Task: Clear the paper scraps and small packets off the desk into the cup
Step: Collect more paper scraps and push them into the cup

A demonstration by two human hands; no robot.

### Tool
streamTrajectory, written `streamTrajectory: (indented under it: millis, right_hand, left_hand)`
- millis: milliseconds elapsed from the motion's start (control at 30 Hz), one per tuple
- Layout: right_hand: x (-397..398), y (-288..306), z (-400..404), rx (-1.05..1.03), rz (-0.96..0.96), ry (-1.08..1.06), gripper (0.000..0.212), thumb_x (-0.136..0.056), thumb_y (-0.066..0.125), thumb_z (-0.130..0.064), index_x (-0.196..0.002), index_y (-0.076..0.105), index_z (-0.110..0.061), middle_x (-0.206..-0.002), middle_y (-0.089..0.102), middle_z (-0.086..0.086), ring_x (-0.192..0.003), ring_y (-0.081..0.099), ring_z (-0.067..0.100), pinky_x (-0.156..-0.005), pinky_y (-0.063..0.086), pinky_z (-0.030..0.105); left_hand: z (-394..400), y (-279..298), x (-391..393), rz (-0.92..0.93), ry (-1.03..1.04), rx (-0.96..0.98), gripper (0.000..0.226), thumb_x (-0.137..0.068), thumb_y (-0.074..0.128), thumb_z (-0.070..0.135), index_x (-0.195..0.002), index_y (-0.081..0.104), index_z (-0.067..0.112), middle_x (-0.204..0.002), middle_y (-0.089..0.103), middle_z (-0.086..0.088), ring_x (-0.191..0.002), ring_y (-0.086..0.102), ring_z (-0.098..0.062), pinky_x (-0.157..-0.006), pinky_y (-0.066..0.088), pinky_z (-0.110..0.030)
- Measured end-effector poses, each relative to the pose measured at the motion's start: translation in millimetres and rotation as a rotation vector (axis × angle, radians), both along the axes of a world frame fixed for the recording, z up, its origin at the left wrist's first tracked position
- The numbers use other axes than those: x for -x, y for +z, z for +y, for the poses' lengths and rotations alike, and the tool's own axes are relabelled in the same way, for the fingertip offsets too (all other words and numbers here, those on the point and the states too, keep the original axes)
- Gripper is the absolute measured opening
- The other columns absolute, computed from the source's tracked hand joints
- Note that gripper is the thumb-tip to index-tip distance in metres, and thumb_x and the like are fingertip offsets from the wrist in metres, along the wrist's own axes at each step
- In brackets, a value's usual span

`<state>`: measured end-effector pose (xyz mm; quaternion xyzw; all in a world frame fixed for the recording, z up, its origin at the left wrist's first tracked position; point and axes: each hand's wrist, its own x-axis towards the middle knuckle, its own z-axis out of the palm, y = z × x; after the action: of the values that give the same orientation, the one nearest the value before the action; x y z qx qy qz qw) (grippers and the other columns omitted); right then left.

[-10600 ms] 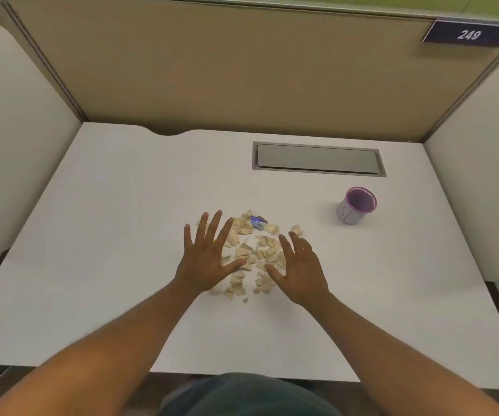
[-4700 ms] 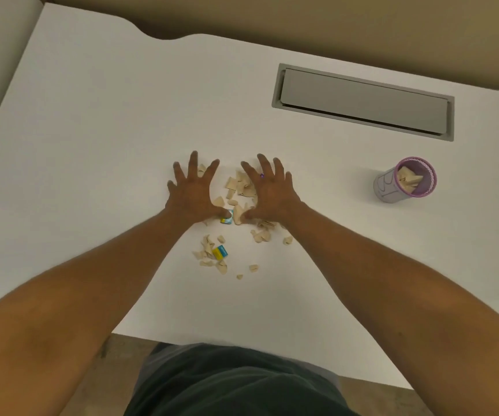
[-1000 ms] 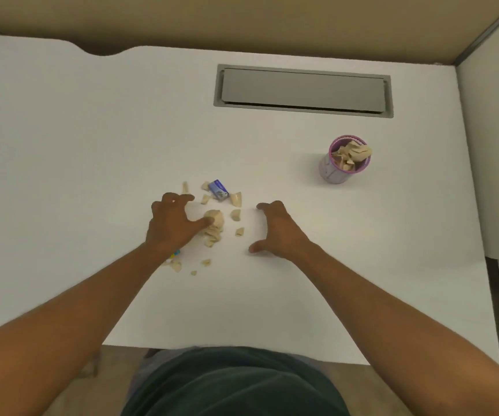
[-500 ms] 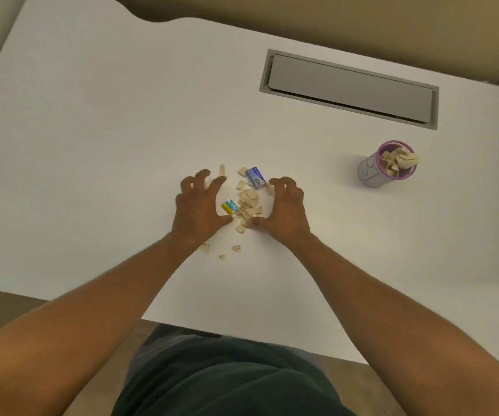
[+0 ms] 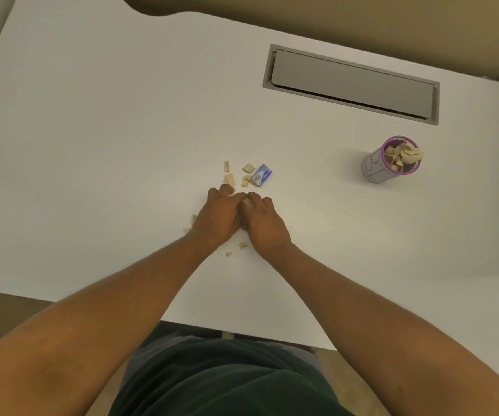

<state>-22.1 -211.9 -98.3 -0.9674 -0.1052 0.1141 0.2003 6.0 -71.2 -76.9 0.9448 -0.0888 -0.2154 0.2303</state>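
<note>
Now my left hand (image 5: 216,219) and right hand (image 5: 264,225) press together, cupped over scraps; what they grip I cannot tell. One small blue rectangular packet (image 5: 261,174) lies flat, long axis angled up-right. One purple-rimmed grey cup (image 5: 387,165) stands upright, stuffed with tan paper scraps (image 5: 404,157).

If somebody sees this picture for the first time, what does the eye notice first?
First, the left hand and right hand pressed together at mid-desk, cupped over scraps. Just beyond them lies a blue packet among loose paper scraps. Far right stands the purple-rimmed cup, stuffed with scraps.
</note>
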Motion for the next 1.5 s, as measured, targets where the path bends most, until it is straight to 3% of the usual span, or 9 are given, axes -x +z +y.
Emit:
streamTrajectory:
  millis: [233,367,500,767,1100,1233,1300,1433,1500]
  right_hand:
    - [-15,-3,1,-0.003,0.122,-0.09,0.016,-0.092,0.055,-0.007,-0.091,0.071,-0.007,-0.092,0.06,0.01,-0.085,0.059,0.027,-0.066,0.036,0.03]
    - [-17,3,-6,-0.252,0.175,-0.326,0.016,-0.087,0.062,-0.012,-0.08,0.076,-0.01,-0.082,0.074,0.006,-0.079,0.067,0.023,-0.069,0.053,0.034]
    - [-17,15,-12,-0.452,0.226,-0.561,0.013,-0.086,0.073,-0.016,-0.096,0.082,-0.015,-0.098,0.079,-0.003,-0.087,0.068,0.006,-0.07,0.041,0.003]
    - [-14,49,-41,-0.618,0.203,-0.664,0.011,-0.084,0.077,-0.019,-0.093,0.083,-0.022,-0.083,0.075,-0.013,-0.068,0.061,-0.013,-0.061,0.04,0.001]
    - [-25,112,-149,-0.641,-0.115,-0.797,0.012,-0.085,0.075,-0.014,-0.092,0.083,-0.019,-0.088,0.078,-0.011,-0.082,0.069,-0.006,-0.073,0.049,0.005]
    - [-36,131,-211,-0.531,-0.267,-0.871,0.012,-0.086,0.076,-0.017,-0.095,0.082,-0.02,-0.087,0.073,-0.016,-0.077,0.061,-0.019,-0.076,0.044,-0.002]
    - [-43,136,-239,-0.519,-0.329,-0.897,0.012,-0.085,0.076,-0.014,-0.094,0.082,-0.018,-0.089,0.075,-0.012,-0.076,0.063,-0.016,-0.077,0.047,0.0]
    - [-62,133,-279,-0.434,-0.344,-0.937,0.015,-0.088,0.072,-0.01,-0.101,0.08,-0.012,-0.102,0.078,0.0,-0.087,0.068,0.003,-0.078,0.046,-0.001]
    - [-73,127,-290,-0.412,-0.29,-0.938,0.017,-0.088,0.071,-0.008,-0.102,0.079,-0.009,-0.104,0.077,0.004,-0.095,0.07,0.013,-0.087,0.055,0.016]
  left_hand:
    - [2,2,4,-0.01,0.034,0.044,0.027,-0.083,0.068,0.013,-0.109,0.075,0.019,-0.101,0.068,-0.006,-0.101,0.057,-0.029,-0.084,0.051,-0.042]
    - [5,8,6,-0.009,0.137,0.103,0.021,-0.088,0.069,0.016,-0.107,0.078,0.011,-0.106,0.074,-0.009,-0.104,0.064,-0.029,-0.088,0.052,-0.042]
    - [6,13,6,-0.049,0.149,0.142,0.019,-0.092,0.068,0.022,-0.105,0.08,0.013,-0.105,0.077,-0.009,-0.101,0.069,-0.028,-0.088,0.055,-0.044]
    - [-5,28,0,-0.229,0.063,0.234,0.023,-0.099,0.065,0.033,-0.114,0.079,0.022,-0.108,0.079,0.001,-0.1,0.072,-0.019,-0.084,0.052,-0.032]
    - [-131,75,-35,-0.281,0.043,0.536,0.02,-0.095,0.072,0.022,-0.111,0.08,0.014,-0.1,0.08,-0.004,-0.092,0.074,-0.019,-0.087,0.06,-0.04]
    - [-206,97,-57,-0.285,0.03,0.581,0.02,-0.092,0.075,0.021,-0.109,0.081,0.012,-0.1,0.081,-0.006,-0.089,0.074,-0.019,-0.079,0.051,-0.015]
    - [-241,104,-69,-0.239,0.046,0.621,0.021,-0.092,0.075,0.021,-0.11,0.081,0.013,-0.102,0.081,-0.006,-0.091,0.073,-0.017,-0.077,0.049,-0.011]
    - [-293,105,-89,-0.146,0.07,0.63,0.023,-0.089,0.077,0.018,-0.11,0.081,0.012,-0.106,0.08,-0.007,-0.097,0.074,-0.021,-0.088,0.06,-0.03]
    - [-308,99,-97,-0.113,0.07,0.589,0.022,-0.088,0.077,0.016,-0.109,0.081,0.011,-0.106,0.08,-0.008,-0.098,0.074,-0.021,-0.088,0.058,-0.028]
